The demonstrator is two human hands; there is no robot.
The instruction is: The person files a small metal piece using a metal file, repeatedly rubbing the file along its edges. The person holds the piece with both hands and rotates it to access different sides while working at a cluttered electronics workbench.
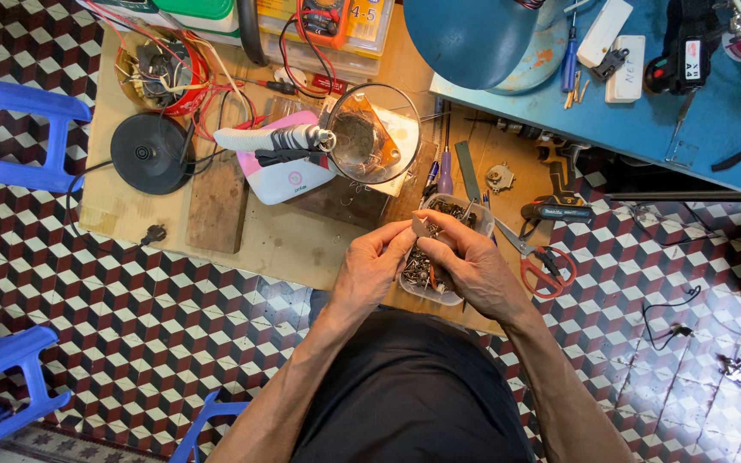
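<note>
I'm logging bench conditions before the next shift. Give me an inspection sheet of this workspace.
Surface: low wooden board, crowded.
Job's things: small metal part pinched over clear plastic tray of metal bits.
Clutter: round magnifier, red-handled scissors, red bowl.
Grips: left hand and right hand both on the part.
Cables: black cord, red wires.
Surroundings: blue plastic stools, patterned tile floor, blue table.

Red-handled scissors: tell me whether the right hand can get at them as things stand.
Probably yes: the scissors lie uncovered just beside the right hand, nothing between them, though that hand and the left hand pinch a small metal part.
</note>
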